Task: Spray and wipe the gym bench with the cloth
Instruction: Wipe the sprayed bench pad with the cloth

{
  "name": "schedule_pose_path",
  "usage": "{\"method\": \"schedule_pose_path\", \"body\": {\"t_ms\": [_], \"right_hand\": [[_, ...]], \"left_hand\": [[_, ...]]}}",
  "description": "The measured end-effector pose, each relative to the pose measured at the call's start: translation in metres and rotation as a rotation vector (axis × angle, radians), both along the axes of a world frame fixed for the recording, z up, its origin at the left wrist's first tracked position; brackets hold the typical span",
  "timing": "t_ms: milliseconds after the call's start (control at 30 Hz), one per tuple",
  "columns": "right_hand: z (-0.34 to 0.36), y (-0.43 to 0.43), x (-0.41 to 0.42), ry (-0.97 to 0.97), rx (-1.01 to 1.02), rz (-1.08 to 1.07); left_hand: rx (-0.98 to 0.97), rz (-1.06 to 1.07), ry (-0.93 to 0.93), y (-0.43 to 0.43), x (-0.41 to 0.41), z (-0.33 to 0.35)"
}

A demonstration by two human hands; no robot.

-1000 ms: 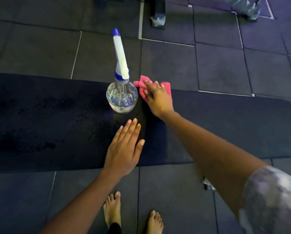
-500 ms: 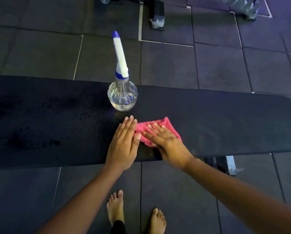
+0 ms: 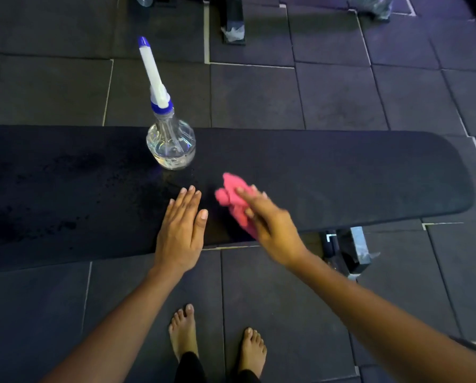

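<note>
The black padded gym bench runs across the view, its left part speckled with wet spots. A clear spray bottle with a white and blue nozzle stands upright on it near the far edge. My left hand lies flat, palm down, on the bench's near edge, fingers together. To its right, my right hand is blurred and holds a bunched pink cloth against the pad.
Dark rubber floor tiles surround the bench. A metal bench leg shows under the near edge at right. My bare feet stand just in front. Other equipment bases sit at the far top.
My right hand dragged the pink cloth from the bench's far edge back to the near edge, and it has since shifted right with the cloth more bunched. The left hand stayed flat.
</note>
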State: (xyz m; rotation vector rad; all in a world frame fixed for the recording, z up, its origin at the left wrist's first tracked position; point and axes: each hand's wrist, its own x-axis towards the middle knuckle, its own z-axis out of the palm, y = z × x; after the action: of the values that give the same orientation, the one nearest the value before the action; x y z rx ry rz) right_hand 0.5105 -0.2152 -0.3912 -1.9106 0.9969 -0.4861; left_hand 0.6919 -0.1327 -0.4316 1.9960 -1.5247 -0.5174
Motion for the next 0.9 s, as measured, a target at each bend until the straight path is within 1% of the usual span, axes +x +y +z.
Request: {"method": "schedule_pose_path", "body": {"t_ms": [67, 100, 167, 233, 300, 433, 533, 700, 767, 800, 900], "right_hand": [[0.005, -0.035, 0.016, 0.013, -0.005, -0.135], [0.005, -0.055, 0.024, 0.045, -0.017, -0.16], [-0.002, -0.088, 0.038, 0.175, -0.066, -0.132], [-0.012, -0.108, 0.05, 0.334, -0.107, -0.053], [-0.019, -0.11, 0.055, 0.405, -0.126, 0.007], [-0.021, -0.084, 0.045, 0.397, -0.18, 0.089], [-0.02, -0.058, 0.031, 0.401, -0.245, 0.188], [-0.016, -0.011, 0.004, 0.423, -0.254, 0.301], [-0.014, 0.009, -0.006, 0.42, -0.192, 0.325], [-0.011, 0.017, -0.009, 0.404, -0.129, 0.302], [0.008, 0.032, -0.005, 0.272, 0.087, 0.092]], "left_hand": [[0.008, -0.018, -0.012, -0.004, -0.003, -0.001], [0.012, -0.024, -0.02, -0.007, -0.003, -0.001], [0.018, -0.034, -0.04, -0.013, -0.002, -0.003], [0.02, -0.041, -0.063, -0.017, 0.0, -0.005], [0.023, -0.055, -0.089, -0.018, 0.002, -0.007], [0.031, -0.089, -0.142, -0.016, 0.003, -0.009], [0.043, -0.09, -0.127, -0.016, 0.004, -0.007], [0.063, -0.107, -0.058, -0.016, 0.007, -0.001], [0.066, -0.118, -0.038, -0.016, 0.009, 0.002], [0.063, -0.122, -0.037, -0.015, 0.011, 0.004], [0.053, -0.145, -0.049, -0.011, 0.021, 0.013]]}}
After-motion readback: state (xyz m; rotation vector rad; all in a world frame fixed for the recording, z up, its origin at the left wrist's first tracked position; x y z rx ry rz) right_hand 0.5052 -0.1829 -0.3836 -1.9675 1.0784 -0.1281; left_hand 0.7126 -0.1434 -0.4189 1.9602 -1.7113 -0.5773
